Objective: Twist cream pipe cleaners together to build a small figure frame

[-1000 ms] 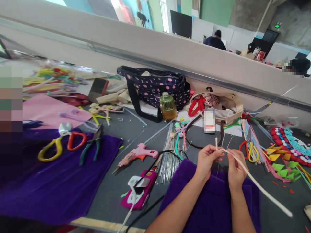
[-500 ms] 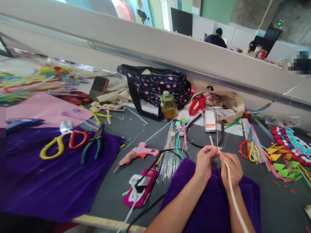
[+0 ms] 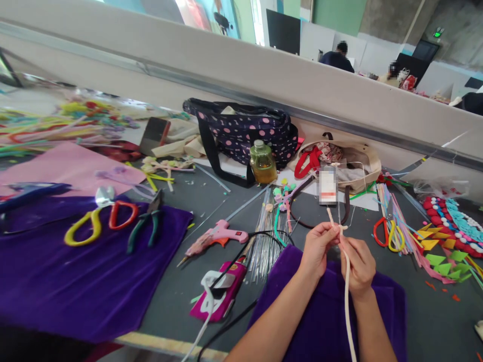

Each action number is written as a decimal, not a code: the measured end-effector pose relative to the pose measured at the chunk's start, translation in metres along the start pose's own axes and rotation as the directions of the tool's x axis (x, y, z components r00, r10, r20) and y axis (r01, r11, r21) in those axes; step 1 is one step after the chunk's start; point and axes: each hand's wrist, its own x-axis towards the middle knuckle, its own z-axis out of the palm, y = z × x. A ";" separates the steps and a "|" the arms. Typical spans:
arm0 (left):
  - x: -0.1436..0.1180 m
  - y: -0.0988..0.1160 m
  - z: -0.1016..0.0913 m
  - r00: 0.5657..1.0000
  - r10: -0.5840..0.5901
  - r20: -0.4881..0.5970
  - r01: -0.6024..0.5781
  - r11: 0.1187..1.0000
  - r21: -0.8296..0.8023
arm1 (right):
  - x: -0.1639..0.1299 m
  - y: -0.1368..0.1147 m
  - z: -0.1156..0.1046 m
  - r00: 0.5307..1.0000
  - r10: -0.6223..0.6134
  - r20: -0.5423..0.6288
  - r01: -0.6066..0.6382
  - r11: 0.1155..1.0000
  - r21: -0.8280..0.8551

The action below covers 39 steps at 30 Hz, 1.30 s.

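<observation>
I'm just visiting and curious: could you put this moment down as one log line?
left hand: pinches cream pipe cleaner | right hand: grips it too | beneath: purple cloth | nearby: pink glue gun

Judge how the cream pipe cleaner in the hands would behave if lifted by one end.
The cream pipe cleaner probably flops: its free length hangs down past the right hand. It likely holds bends, since it stays kinked where the left hand pinches it. It looks light and thin.
</observation>
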 end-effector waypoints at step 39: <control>0.004 -0.009 -0.003 0.967 0.121 0.224 -0.199 0.907 0.371 | 0.010 0.013 0.006 0.621 0.775 0.117 -0.686 0.465 0.559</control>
